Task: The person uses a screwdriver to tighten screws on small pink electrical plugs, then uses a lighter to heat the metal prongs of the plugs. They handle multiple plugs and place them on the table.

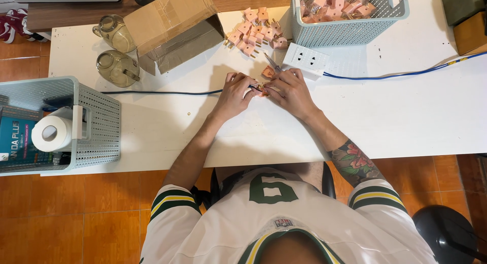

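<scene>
My left hand [234, 94] and my right hand [290, 91] meet over the middle of the white table [406, 111]. Between the fingertips sits a small pink plug part with brass pins [263, 88], and both hands pinch it. A dark blue cable [162, 93] runs in from the left to my left hand. A thin metal tool [273, 64] sticks up from my right hand. Another pink plug half [268, 71] lies just beyond the fingers.
A pile of pink plugs [256, 30] lies beyond the hands, beside a white socket strip [306, 60] with a blue cord [406, 73]. A basket of plugs [350, 15] stands at the back right, a cardboard box [170, 28] and two glass jars [115, 53] at the back left, a grey basket [96, 122] on the left.
</scene>
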